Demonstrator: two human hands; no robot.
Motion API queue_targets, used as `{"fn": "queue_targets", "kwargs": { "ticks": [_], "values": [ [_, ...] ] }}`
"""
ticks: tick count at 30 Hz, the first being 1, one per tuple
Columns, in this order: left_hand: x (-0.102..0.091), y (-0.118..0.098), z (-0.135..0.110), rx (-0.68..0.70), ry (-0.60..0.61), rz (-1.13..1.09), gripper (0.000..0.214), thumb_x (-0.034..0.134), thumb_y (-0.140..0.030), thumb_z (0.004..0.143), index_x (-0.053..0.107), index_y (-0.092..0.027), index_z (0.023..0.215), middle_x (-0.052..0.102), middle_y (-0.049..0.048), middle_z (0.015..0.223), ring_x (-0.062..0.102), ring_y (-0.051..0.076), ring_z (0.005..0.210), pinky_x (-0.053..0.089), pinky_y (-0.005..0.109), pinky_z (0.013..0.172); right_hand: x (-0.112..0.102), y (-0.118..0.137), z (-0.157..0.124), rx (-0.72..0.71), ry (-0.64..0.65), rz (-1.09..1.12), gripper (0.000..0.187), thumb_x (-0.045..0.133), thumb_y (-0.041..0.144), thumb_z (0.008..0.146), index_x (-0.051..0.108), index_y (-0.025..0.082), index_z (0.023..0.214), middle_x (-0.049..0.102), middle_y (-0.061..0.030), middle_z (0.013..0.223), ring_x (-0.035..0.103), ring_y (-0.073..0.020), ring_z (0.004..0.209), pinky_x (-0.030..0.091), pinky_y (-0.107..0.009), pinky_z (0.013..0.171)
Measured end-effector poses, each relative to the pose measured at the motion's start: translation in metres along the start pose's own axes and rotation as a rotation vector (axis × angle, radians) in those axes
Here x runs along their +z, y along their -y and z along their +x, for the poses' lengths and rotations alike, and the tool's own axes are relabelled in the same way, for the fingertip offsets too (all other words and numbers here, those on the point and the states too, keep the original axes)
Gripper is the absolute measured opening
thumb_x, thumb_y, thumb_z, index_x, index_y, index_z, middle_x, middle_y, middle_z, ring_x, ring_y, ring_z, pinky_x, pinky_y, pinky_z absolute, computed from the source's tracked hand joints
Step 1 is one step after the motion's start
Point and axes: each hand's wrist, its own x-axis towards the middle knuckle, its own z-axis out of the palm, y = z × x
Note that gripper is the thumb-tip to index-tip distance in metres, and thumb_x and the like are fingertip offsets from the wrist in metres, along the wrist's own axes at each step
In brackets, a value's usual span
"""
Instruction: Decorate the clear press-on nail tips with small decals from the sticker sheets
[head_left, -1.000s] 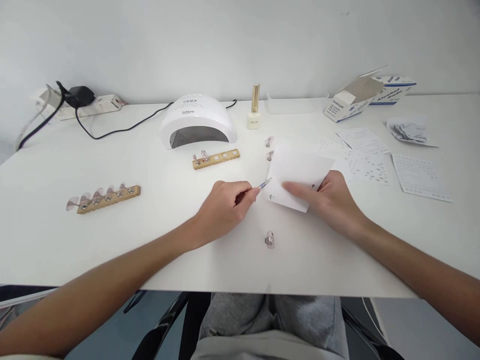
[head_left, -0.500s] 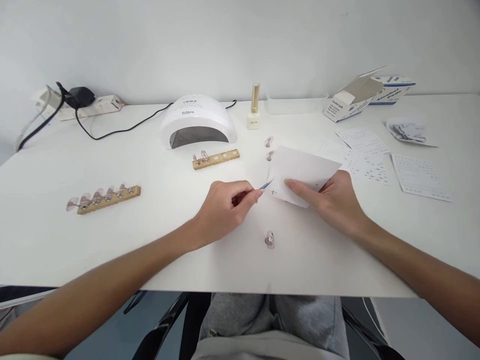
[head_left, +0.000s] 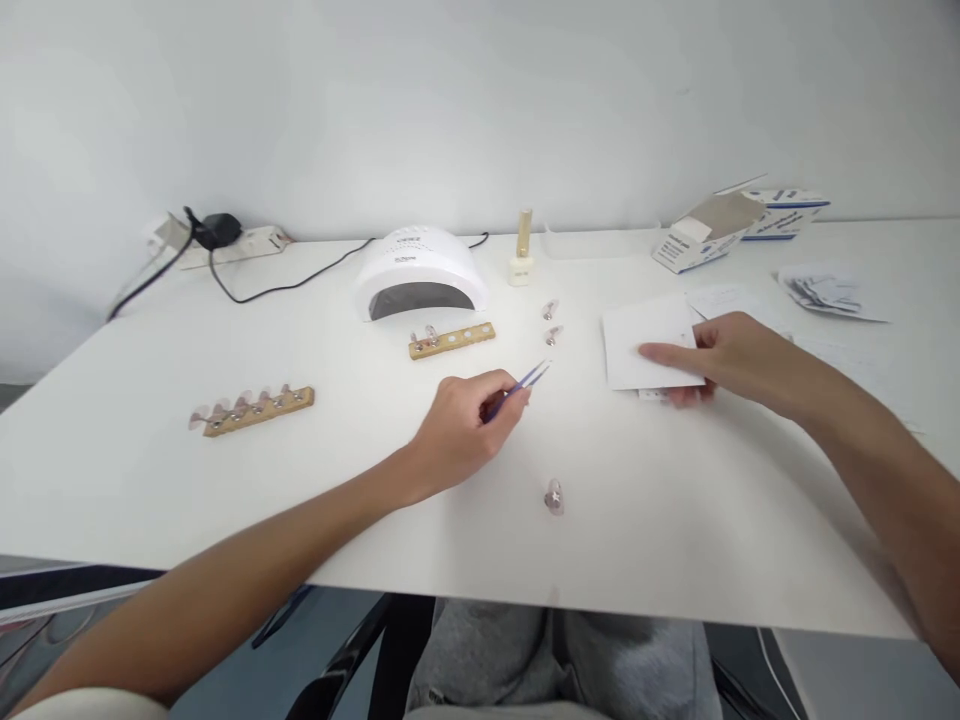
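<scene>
My left hand (head_left: 466, 428) is closed round thin purple tweezers (head_left: 527, 381), whose tips point up and right over the white table (head_left: 150, 470). My right hand (head_left: 724, 355) holds a small white sheet (head_left: 649, 342) at the table's right middle, fingers pinched on its lower edge. A single false nail on a stand (head_left: 554, 497) lies in front of me, below the tweezers. Two more nail stands (head_left: 552, 322) sit beyond the tweezer tips.
A white nail lamp (head_left: 422, 283) stands at the back, a polish bottle (head_left: 522, 250) to its right. Two wooden strips with nails (head_left: 253, 409) (head_left: 451, 340) lie left and centre. Open boxes (head_left: 716, 228), sticker sheets (head_left: 731, 300) and crumpled wrappers (head_left: 821, 285) fill the right. A power strip (head_left: 225, 240) sits back left.
My right hand has carried the white sheet to the right, away from the tweezers. The left hand stayed roughly in place with the tweezers lifted slightly. The camera view tilted up.
</scene>
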Motion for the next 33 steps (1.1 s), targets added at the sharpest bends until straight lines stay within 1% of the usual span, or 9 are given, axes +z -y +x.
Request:
{"fn": "queue_targets", "kwargs": {
  "ticks": [2, 4, 8, 10, 14, 16, 20, 24, 33],
  "values": [
    [0.000, 0.001, 0.000, 0.006, -0.001, -0.005, 0.026, 0.047, -0.034, 0.088, 0.061, -0.015, 0.075, 0.040, -0.0035, 0.055, 0.031, 0.007, 0.050, 0.025, 0.023, 0.047, -0.002, 0.000, -0.001, 0.076, 0.058, -0.355, 0.056, 0.053, 0.067, 0.074, 0.041, 0.021, 0.043, 0.060, -0.0073, 0.048, 0.045, -0.0110, 0.040, 0.036, -0.036, 0.053],
    [0.000, 0.002, -0.001, 0.006, 0.002, -0.005, 0.027, 0.046, -0.034, 0.089, 0.062, -0.015, 0.077, 0.039, -0.0039, 0.054, 0.031, 0.007, 0.050, 0.025, 0.023, 0.047, -0.004, 0.005, -0.005, 0.081, -0.034, -0.610, 0.058, 0.040, 0.072, 0.077, 0.046, 0.023, 0.047, 0.059, -0.0074, 0.052, 0.043, -0.0127, 0.042, 0.035, -0.039, 0.054],
    [-0.001, 0.002, -0.001, 0.031, -0.025, -0.009, 0.028, 0.045, -0.033, 0.088, 0.059, -0.016, 0.072, 0.038, -0.0041, 0.053, 0.031, 0.008, 0.049, 0.026, 0.023, 0.048, 0.001, 0.015, -0.017, -0.060, -0.333, -0.644, 0.049, 0.037, 0.072, 0.078, 0.060, 0.031, 0.067, 0.062, -0.0075, 0.066, 0.047, -0.0175, 0.052, 0.035, -0.041, 0.055],
    [-0.003, 0.001, -0.002, 0.043, -0.045, -0.011, 0.028, 0.046, -0.033, 0.087, 0.057, -0.016, 0.069, 0.039, -0.0041, 0.052, 0.033, 0.007, 0.050, 0.028, 0.023, 0.049, 0.011, 0.015, -0.021, -0.153, -0.220, -0.466, 0.038, 0.044, 0.067, 0.077, 0.061, 0.034, 0.071, 0.062, -0.0070, 0.067, 0.052, -0.0190, 0.055, 0.037, -0.040, 0.055],
    [-0.006, 0.000, -0.002, 0.043, -0.052, -0.038, 0.031, 0.045, -0.037, 0.088, 0.053, -0.016, 0.067, 0.041, -0.0039, 0.054, 0.035, 0.007, 0.051, 0.029, 0.022, 0.049, 0.046, 0.005, -0.026, -0.309, 0.362, -0.175, 0.017, 0.063, 0.058, 0.068, 0.065, 0.046, 0.080, 0.065, -0.0084, 0.075, 0.059, -0.0256, 0.062, 0.047, -0.043, 0.059],
    [-0.006, 0.000, -0.002, 0.055, -0.061, -0.052, 0.030, 0.045, -0.037, 0.088, 0.052, -0.017, 0.067, 0.042, -0.0036, 0.055, 0.035, 0.007, 0.051, 0.031, 0.022, 0.050, 0.064, 0.001, -0.030, -0.365, 0.496, -0.133, 0.019, 0.066, 0.054, 0.065, 0.065, 0.051, 0.084, 0.066, -0.0086, 0.086, 0.061, -0.0294, 0.073, 0.050, -0.046, 0.067],
    [-0.007, 0.000, -0.003, 0.071, -0.071, -0.049, 0.029, 0.044, -0.035, 0.088, 0.052, -0.017, 0.067, 0.042, -0.0032, 0.055, 0.035, 0.007, 0.051, 0.031, 0.023, 0.050, 0.088, 0.004, -0.045, -0.429, 0.505, -0.075, 0.024, 0.071, 0.046, 0.060, 0.068, 0.047, 0.084, 0.063, -0.0072, 0.100, 0.058, -0.0340, 0.096, 0.048, -0.052, 0.084],
    [-0.006, -0.001, -0.003, 0.077, -0.079, -0.055, 0.029, 0.045, -0.035, 0.088, 0.054, -0.016, 0.069, 0.040, -0.0034, 0.055, 0.033, 0.007, 0.051, 0.030, 0.024, 0.049, 0.098, 0.014, -0.054, -0.444, 0.471, -0.065, 0.016, 0.070, 0.041, 0.062, 0.069, 0.034, 0.076, 0.061, -0.0055, 0.093, 0.055, -0.0303, 0.093, 0.046, -0.048, 0.083],
    [-0.002, 0.004, -0.002, 0.055, -0.081, -0.091, 0.029, 0.046, -0.036, 0.088, 0.056, -0.016, 0.070, 0.038, -0.0040, 0.053, 0.031, 0.007, 0.050, 0.027, 0.024, 0.048, 0.097, 0.016, -0.051, -0.494, 0.536, -0.054, 0.006, 0.061, 0.034, 0.076, 0.065, 0.029, 0.075, 0.059, -0.0038, 0.089, 0.051, -0.0248, 0.089, 0.042, -0.042, 0.081]
  ]
}}
